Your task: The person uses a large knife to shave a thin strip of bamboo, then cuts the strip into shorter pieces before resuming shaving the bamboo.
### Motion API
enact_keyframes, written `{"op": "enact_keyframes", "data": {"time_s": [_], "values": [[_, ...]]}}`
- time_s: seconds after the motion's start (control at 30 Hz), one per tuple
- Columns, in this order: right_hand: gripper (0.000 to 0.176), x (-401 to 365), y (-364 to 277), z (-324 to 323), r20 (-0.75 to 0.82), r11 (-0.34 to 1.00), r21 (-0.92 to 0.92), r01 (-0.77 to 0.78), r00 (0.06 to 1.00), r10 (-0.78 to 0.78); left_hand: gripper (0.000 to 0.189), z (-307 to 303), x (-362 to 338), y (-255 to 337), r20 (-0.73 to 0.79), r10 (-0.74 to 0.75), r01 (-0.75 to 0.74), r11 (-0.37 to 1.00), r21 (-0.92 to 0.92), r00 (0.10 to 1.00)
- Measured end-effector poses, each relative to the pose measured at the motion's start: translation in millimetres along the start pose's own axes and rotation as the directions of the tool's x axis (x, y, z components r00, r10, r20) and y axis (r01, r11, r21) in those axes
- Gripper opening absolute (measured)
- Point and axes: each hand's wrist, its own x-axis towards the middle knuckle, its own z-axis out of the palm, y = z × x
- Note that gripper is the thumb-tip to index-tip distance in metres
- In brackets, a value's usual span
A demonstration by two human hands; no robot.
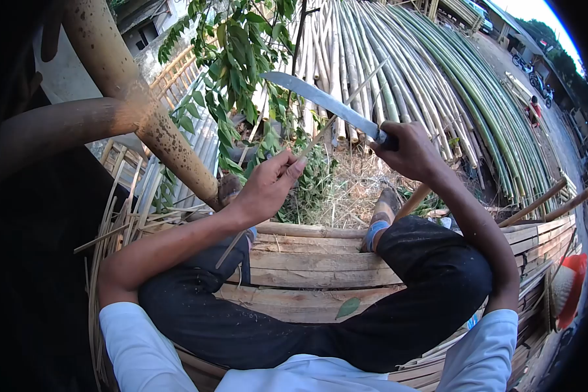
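My left hand (268, 186) is closed, pinching a thin bamboo strip (321, 135) between thumb and fingers. The strip slants up and to the right from the hand, and its lower end pokes out below the wrist. My right hand (411, 150) is wrapped around the dark handle of a long machete (326, 101). Its broad, curved blade points up and left and crosses the strip above the left hand. Part of the handle is hidden inside the right fist.
I sit on a split-bamboo platform (320, 269), knees spread. Long bamboo poles (398, 85) lie in rows ahead. Leafy branches (242, 59) hang in front, and a thick bamboo post (176, 153) leans at left. Loose strips (127, 222) pile beside it. A distant person (535, 110) is at right.
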Motion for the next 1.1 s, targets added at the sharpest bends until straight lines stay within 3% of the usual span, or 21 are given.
{"op": "enact_keyframes", "data": {"time_s": [0.1,0.2,0.3,0.43,0.53,0.77,0.83,0.87,0.9,0.97,1.0,1.03,1.07,1.1], "values": [[0.025,4,-1,10,0.022,0.99,-0.052,0.127,0.992,-0.126,0.032,-1,-1,2,0.007,0.017,-0.017,1.0,-0.012,1.0],[0.031,4,-2,18,-0.043,0.924,-0.293,0.247,0.962,-0.271,0.033,-3,-4,10,0.036,0.013,-0.012,1.0,-0.027,0.999],[0.025,3,0,17,-0.066,0.903,-0.347,0.252,0.954,-0.292,0.035,-2,-9,14,0.023,0.057,-0.058,0.998,0.037,0.998],[0.016,1,6,14,-0.095,0.913,-0.364,0.183,0.968,-0.232,0.033,1,-14,27,-0.028,0.077,-0.07,0.979,0.19,0.997],[0.008,0,9,9,-0.124,0.906,-0.41,0.103,0.978,-0.167,0.033,3,-15,26,-0.051,0.115,-0.101,0.971,0.216,0.992],[0.006,-3,27,4,-0.174,0.92,-0.391,0.024,0.98,-0.099,0.033,0,-14,26,-0.06,0.098,-0.081,0.969,0.233,0.993],[0.008,-3,36,-1,-0.246,0.942,-0.32,-0.104,0.969,0.023,0.034,-2,-14,23,-0.063,0.036,-0.022,0.976,0.218,0.997],[0.016,-2,37,-4,-0.269,0.943,-0.219,-0.252,0.944,0.19,0.034,-2,-15,21,-0.063,0.037,-0.022,0.976,0.218,0.997],[0.016,-3,42,-6,-0.269,0.942,-0.219,-0.253,0.944,0.191,0.035,-2,-16,19,-0.047,0.035,-0.024,0.977,0.21,0.998],[0.028,-5,58,-14,-0.249,0.897,-0.046,-0.439,0.875,0.415,0.036,-3,-14,14,-0.034,0.039,-0.032,0.98,0.199,0.999],[0.034,-6,66,-10,-0.204,0.84,0.208,-0.501,0.818,0.538,0.037,-3,-13,11,-0.011,0.04,-0.038,0.989,0.146,0.999],[0.033,-10,70,-8,-0.012,0.526,0.695,-0.49,0.724,0.69,0.037,-4,-10,8,0.012,0.043,-0.044,0.995,0.092,0.999],[0.032,-10,76,-6,0.01,0.377,0.838,-0.394,0.702,0.712,0.037,-6,-7,2,0.009,0.045,-0.046,0.995,0.088,0.999],[0.033,-10,76,-5,0.041,0.209,0.938,-0.278,0.686,0.727,0.034,-9,-3,-1,0.062,-0.008,0.01,0.999,-0.035,0.998]]}}
